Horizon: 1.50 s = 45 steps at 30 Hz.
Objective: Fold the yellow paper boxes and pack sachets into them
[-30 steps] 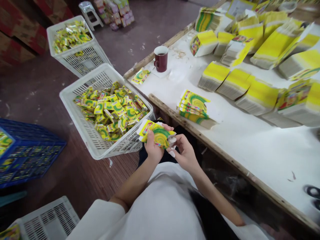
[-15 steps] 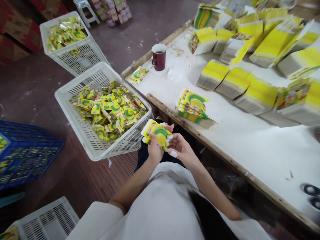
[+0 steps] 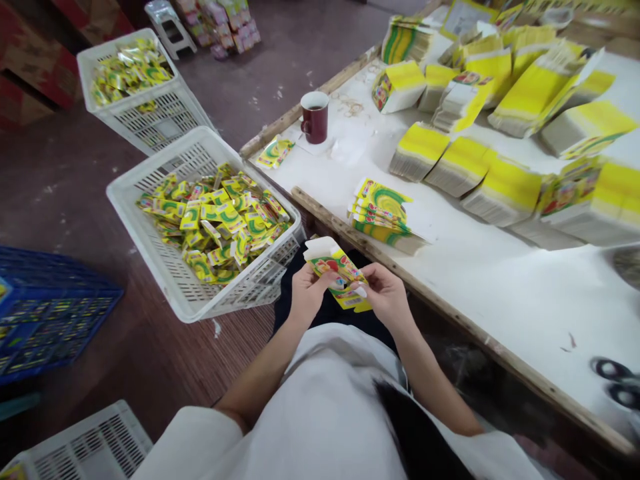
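Note:
A yellow and green printed carton [image 3: 327,257] with white end flaps is held above my lap, tilted, between both hands. My left hand [image 3: 309,291] grips its left side, thumb across the printed face. On the right edge, my right hand [image 3: 384,291] pinches the carton with thumb and fingers. Whether anything lies inside it I cannot tell. To the left stands a white plastic basket [image 3: 183,303] full of small yellow and green packs [image 3: 220,220]. A stack of flat cartons [image 3: 383,210] lies on the white table [image 3: 475,293] just beyond my hands.
A dark red mug [image 3: 315,123] and a yellow packet [image 3: 275,152] sit near the table's left corner. Bundles of flat cartons [image 3: 480,163] cover its far side. Black-handled scissors [image 3: 620,380] lie at right. Another filled basket [image 3: 140,110] and a blue crate [image 3: 55,313] stand on the floor.
The carton has turned in my hands and now shows a different printed face, white flaps at upper left. My right hand has shifted slightly right and now grips its edge.

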{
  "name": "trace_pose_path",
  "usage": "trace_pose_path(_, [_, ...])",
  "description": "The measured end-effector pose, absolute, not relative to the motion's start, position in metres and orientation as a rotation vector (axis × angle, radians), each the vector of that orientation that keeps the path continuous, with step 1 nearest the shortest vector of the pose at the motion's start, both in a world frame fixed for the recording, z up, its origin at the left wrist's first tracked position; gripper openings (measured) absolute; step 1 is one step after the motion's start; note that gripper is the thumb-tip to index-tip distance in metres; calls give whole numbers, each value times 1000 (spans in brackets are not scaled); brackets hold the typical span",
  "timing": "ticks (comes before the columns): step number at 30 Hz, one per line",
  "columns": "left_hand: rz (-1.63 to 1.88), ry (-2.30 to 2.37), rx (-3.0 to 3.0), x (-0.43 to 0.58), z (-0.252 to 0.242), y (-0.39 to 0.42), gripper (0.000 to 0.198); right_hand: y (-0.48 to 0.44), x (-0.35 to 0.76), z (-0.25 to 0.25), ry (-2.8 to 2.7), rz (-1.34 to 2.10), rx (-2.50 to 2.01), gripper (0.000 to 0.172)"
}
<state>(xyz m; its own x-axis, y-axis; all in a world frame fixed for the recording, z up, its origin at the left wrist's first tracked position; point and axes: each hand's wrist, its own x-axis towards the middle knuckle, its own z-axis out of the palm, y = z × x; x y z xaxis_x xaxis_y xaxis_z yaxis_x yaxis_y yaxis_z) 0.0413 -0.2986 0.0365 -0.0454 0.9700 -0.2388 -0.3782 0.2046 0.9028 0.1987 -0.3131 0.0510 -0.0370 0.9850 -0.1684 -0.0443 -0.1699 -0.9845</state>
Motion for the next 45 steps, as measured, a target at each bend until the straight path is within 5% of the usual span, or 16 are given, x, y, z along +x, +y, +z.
trace_pose_path(3, [1175,952,757,26,37,-294,36,-311,215,55,-1364,1127,-1285,2])
trace_pose_path(7, [1126,765,894,-5,44,-283,72,-308,235,68,-1882,566,-1285,18])
trace_pose_path(11, [720,853,1403,-7,56,-283,96,-312,230,81,-2224,332,-1151,26])
trace_pose_path(14, [486,982,1618,14,61,-291,76,-317,216,77,-2056,304,-1239,28])
trace_pose_path(18, [534,1231,1590,35,60,-302,78,-321,199,63,-1360,612,-1407,67])
trace_pose_path(23, [562,1232,1757,41,52,-308,81,-323,186,59,-742,1529,-1324,54])
trace_pose_path(26, [587,1097,1829,41,48,-311,83,-323,187,62,-699,1726,-1253,55])
trace_pose_path(34, [668,1054,1836,34,52,-311,66,-325,195,50,-990,1562,-1303,75])
trace_pose_path(38, [580,984,1749,32,49,-307,61,-332,193,57,-1541,1258,-1338,69])
trace_pose_path(42, [658,1054,1827,36,41,-306,28,-331,192,60,-1909,1010,-1312,55])
trace_pose_path(45, [726,1281,1747,36,41,-307,51,-325,196,51,-1839,850,-1295,55])
